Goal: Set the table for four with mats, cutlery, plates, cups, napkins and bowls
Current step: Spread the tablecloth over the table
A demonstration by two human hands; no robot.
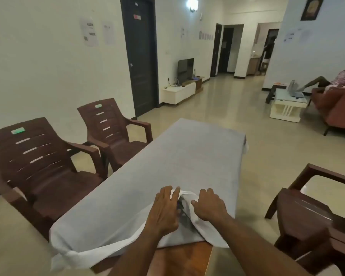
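Observation:
A long table (179, 257) stands in front of me, covered by a grey-white tablecloth (177, 160). The cloth's near end is bunched and folded back, so bare brown wood shows at the table's near edge. My left hand (165, 210) lies flat on the cloth, its fingers at a raised white fold (184, 196). My right hand (209, 206) is curled with its fingers closed on the same fold from the right. Something dark shows under the fold between my hands; I cannot tell what it is. No mats, cutlery, plates, cups, napkins or bowls are in view.
Two brown plastic chairs (38, 168) (114, 132) stand along the table's left side, and another brown chair (311, 220) on the right. Beyond are tiled floor, a TV unit (181, 92), a white coffee table (287, 106) and a seated person on a red sofa (339, 112).

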